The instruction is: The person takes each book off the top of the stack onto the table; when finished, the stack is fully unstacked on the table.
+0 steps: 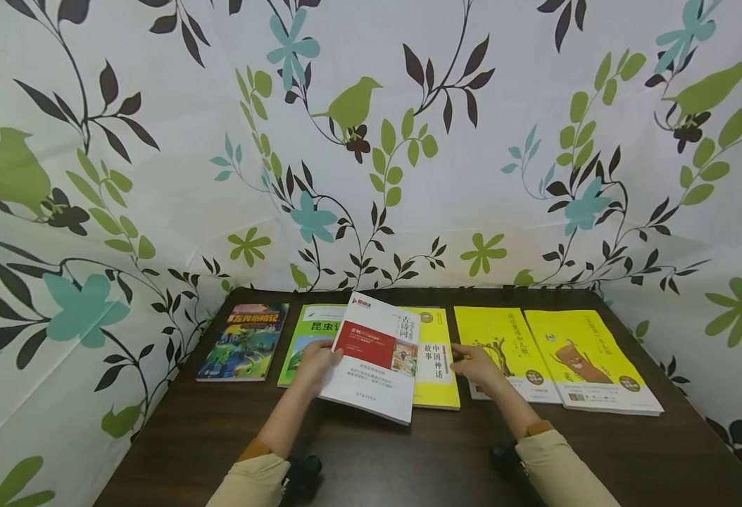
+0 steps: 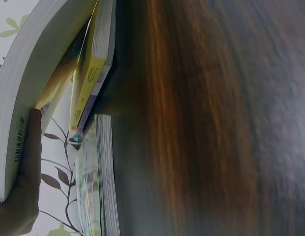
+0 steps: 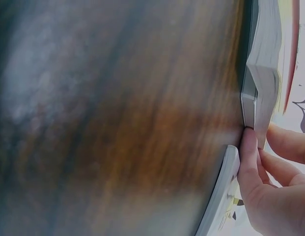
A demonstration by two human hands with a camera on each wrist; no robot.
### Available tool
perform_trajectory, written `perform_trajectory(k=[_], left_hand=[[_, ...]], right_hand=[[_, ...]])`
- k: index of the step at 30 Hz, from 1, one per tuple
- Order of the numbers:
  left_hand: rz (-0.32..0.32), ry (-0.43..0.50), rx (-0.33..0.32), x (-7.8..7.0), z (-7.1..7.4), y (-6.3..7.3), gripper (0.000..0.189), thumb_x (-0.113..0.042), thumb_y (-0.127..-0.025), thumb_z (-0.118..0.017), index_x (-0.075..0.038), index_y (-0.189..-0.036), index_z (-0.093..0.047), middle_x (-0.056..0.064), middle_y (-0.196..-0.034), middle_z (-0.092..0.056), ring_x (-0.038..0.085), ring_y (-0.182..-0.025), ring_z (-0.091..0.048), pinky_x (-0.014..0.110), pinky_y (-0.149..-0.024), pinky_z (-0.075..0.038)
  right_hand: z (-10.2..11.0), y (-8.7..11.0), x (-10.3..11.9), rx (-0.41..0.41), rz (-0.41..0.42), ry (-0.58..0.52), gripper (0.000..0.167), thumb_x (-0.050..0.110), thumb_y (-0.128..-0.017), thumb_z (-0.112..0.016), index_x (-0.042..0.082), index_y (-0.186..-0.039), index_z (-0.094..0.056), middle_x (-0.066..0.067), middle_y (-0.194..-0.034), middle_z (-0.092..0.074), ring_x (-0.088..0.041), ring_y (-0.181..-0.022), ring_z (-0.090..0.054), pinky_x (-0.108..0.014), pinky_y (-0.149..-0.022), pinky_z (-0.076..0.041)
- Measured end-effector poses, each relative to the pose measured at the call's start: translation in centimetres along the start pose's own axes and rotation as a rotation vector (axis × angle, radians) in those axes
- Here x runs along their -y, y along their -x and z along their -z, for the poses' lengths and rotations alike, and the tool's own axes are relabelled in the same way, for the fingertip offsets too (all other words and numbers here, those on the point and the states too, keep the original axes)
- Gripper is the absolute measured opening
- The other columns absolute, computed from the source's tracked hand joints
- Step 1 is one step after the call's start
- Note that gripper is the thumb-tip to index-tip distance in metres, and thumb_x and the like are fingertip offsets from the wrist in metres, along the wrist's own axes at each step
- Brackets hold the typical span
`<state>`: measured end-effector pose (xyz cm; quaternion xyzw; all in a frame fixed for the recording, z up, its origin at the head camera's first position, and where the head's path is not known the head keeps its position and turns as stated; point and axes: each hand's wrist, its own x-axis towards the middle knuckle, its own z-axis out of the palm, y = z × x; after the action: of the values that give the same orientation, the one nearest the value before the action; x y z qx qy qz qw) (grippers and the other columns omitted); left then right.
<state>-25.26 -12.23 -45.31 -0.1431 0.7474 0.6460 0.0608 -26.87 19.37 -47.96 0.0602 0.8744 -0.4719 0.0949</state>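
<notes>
My left hand (image 1: 317,360) grips the left edge of a white book (image 1: 371,394) with a red band across its cover. This book is raised and tilted, overlapping a green book (image 1: 301,338) on its left and a yellow book (image 1: 437,387) on its right. In the left wrist view a finger of the left hand (image 2: 25,187) lies along the white book's barcoded back (image 2: 24,113). My right hand (image 1: 480,366) pinches the right edge of the yellow book. The right wrist view shows the right hand's fingertips (image 3: 248,140) at the corner of its pages.
A colourful picture-cover book (image 1: 244,341) lies at the far left of the dark wooden table (image 1: 403,465). Two more yellow books lie at the right, one with a tree (image 1: 481,324) and one with a brown figure (image 1: 561,324). A patterned cloth (image 1: 409,232) hangs behind the table.
</notes>
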Motion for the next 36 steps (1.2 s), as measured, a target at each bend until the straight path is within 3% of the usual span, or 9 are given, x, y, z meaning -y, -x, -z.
perform_trajectory(k=[11, 20, 24, 36], left_hand=[[-0.021, 0.098, 0.018, 0.7, 1.9, 0.8, 0.042, 0.0, -0.094, -0.051, 0.018, -0.133, -0.045, 0.023, -0.101, -0.066, 0.019, -0.074, -0.063, 0.029, -0.062, -0.051], [0.036, 0.122, -0.001, 1.3, 3.7, 0.8, 0.048, -0.003, -0.095, -0.053, 0.013, -0.138, -0.041, 0.021, -0.104, -0.065, 0.019, -0.076, -0.064, 0.03, -0.062, -0.052], [0.048, 0.137, -0.003, 1.4, 4.3, 0.9, 0.05, -0.003, -0.095, -0.053, 0.013, -0.141, -0.039, 0.02, -0.105, -0.066, 0.018, -0.075, -0.065, 0.031, -0.063, -0.052], [0.126, 0.111, -0.011, 0.6, 7.1, 2.2, 0.059, -0.014, -0.097, -0.055, 0.005, -0.147, -0.03, 0.025, -0.124, -0.057, 0.022, -0.085, -0.066, 0.033, -0.069, -0.055]], right_hand=[[0.1, 0.0, 0.0, 0.003, 0.006, 0.014, 0.058, 0.004, -0.088, -0.063, -0.001, -0.143, -0.047, -0.024, -0.131, -0.057, -0.034, -0.109, -0.056, -0.049, -0.091, -0.047], [0.3, 0.0, 0.3, -0.003, 0.004, 0.053, 0.057, 0.006, -0.089, -0.063, 0.0, -0.143, -0.047, -0.023, -0.131, -0.057, -0.031, -0.101, -0.056, -0.041, -0.082, -0.049], [0.4, 0.0, 0.3, 0.001, 0.006, 0.037, 0.057, 0.005, -0.089, -0.063, 0.0, -0.143, -0.047, -0.023, -0.131, -0.057, -0.031, -0.104, -0.057, -0.043, -0.085, -0.049], [0.2, -0.1, -0.1, 0.005, -0.003, 0.014, 0.056, 0.004, -0.09, -0.063, 0.0, -0.143, -0.048, -0.021, -0.128, -0.059, -0.029, -0.101, -0.058, -0.036, -0.079, -0.048]])
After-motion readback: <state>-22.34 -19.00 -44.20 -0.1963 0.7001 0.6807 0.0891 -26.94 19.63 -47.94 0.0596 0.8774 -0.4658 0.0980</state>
